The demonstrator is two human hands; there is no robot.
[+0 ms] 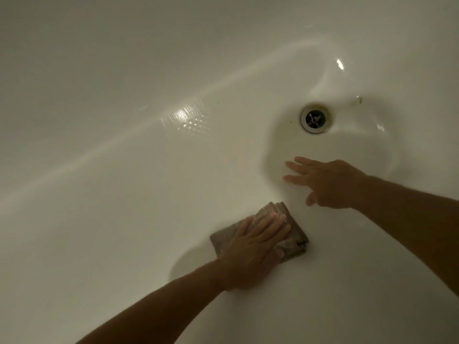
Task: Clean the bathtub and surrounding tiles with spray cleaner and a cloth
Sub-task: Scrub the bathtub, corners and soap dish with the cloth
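Nearest to us, the left hand (250, 247) lies flat, palm down and fingers extended, pressing a folded grey-brown cloth (293, 237) against the floor of the bathtub (124, 170); it pins the cloth rather than clenching it. Just beyond, the right hand (330, 184) is empty, fingers spread, hovering over or lightly braced on the slope; we cannot tell whether it touches. Farther on sits the metal drain (315, 118), with a small brownish mark (357, 100) near it. A wet sheen (186, 117) glints on the floor to the left of the drain. No spray bottle is in view.

We judge the step to be wiping toward the drain basin. The chief risks follow from the wet, glossy enamel: a flat palm may slide off the cloth and leave it behind, and a braced right hand could skid if body weight shifts forward. The folded cloth may also unfold under a sideways stroke, and its flat face could skip the curved hollow around the drain, so that the brownish mark is left uncleaned.
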